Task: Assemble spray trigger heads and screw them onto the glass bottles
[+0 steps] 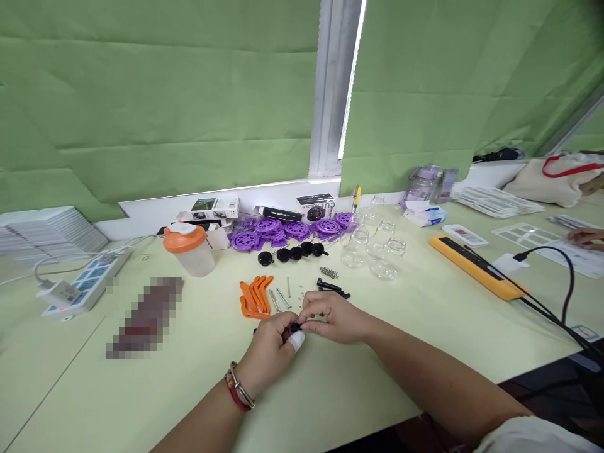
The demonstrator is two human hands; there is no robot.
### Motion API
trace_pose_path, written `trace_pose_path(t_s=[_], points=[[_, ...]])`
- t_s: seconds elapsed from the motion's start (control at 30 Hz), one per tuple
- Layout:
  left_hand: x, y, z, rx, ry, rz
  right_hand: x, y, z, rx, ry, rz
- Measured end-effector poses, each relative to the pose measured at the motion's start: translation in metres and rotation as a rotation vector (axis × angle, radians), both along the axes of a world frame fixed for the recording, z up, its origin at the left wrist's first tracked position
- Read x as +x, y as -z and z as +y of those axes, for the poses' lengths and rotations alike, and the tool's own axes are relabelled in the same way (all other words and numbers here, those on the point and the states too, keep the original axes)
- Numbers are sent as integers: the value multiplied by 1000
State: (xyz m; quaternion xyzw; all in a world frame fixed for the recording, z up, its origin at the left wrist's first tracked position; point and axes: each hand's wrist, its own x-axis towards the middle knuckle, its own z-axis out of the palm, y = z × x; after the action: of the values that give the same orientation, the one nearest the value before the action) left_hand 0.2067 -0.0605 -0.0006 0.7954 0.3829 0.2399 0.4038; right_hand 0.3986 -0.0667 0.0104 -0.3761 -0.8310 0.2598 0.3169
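My left hand [274,345], with a white wrap on the thumb, is closed on a small black part [296,327]. The fingertips of my right hand [333,316] are pinched together at the right end of that part; whether they hold something small of their own is hidden. Just beyond my hands lie orange levers [256,297], silver bolts [282,299], black rods [331,287] and springs [329,272]. Farther back are round black pieces [284,255], purple wheel-shaped pieces [268,228] and clear cups [383,269].
An orange-lidded bottle [197,255] and a white power strip [89,286] stand at the left. To the right lies an orange power strip [476,267] with black cables. Another person's hand [587,238] rests at the far right. Small boxes [214,207] line the back.
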Motion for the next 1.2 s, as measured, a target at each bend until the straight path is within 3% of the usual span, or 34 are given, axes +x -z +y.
trace_pose_path(t_s=[0.1, 0.23, 0.3, 0.5, 1.2], points=[[-1, 2, 0, -15, -15, 5, 12, 4, 13, -44, 128, 45], [-3, 6, 3, -22, -27, -12, 45, 19, 45, -50, 626, 17], [-3, 7, 5, -20, -27, -22, 59, 27, 57, -77, 713, -99], [-3, 6, 9, 5, -41, -28, 69, 40, 69, -118, 742, -359], [-5, 7, 14, 7, -67, -63, 64, 37, 62, -95, 734, -480]])
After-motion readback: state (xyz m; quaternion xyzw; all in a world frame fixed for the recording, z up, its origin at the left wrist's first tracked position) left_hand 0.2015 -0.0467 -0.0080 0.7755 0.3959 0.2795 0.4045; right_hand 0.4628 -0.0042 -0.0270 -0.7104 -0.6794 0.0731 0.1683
